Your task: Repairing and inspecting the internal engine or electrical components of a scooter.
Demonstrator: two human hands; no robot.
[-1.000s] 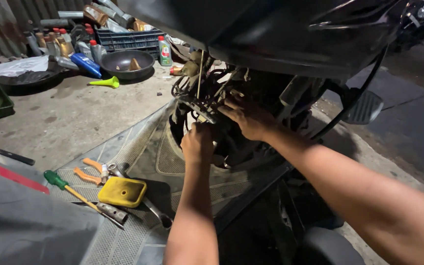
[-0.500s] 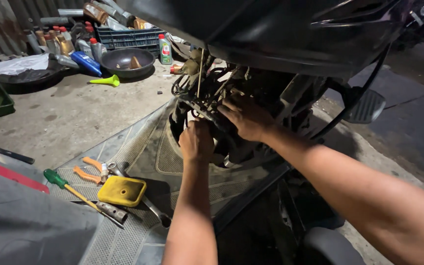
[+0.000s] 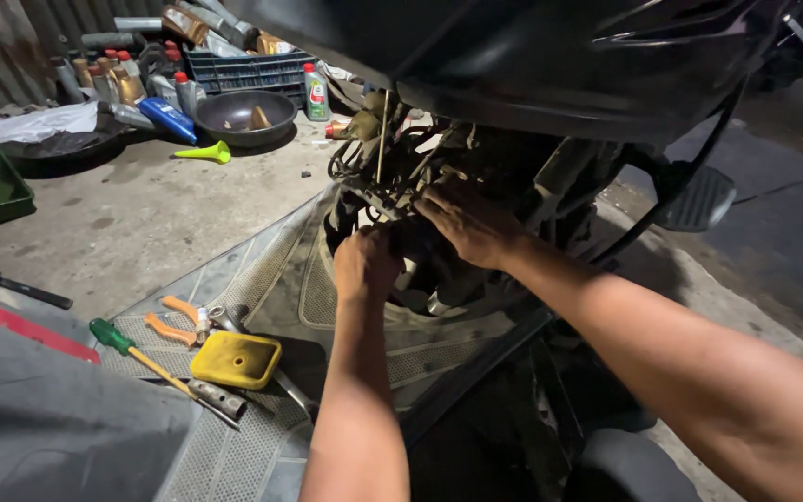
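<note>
While both hands are staying put since a second ago, the left hand (image 3: 364,265) is curling closed under the wiring cluster (image 3: 374,181), contents hidden, and the right hand (image 3: 471,228) is pressing half-open fingers against it, grip unclear, so the work is carrying on

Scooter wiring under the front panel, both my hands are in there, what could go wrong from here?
1. The left hand and right hand work among tangled wires in dim light, so a wire might get snagged or pulled loose.
2. The yellow tray, screwdriver and pliers lie loose on the footboard and could slide off if bumped.
</note>
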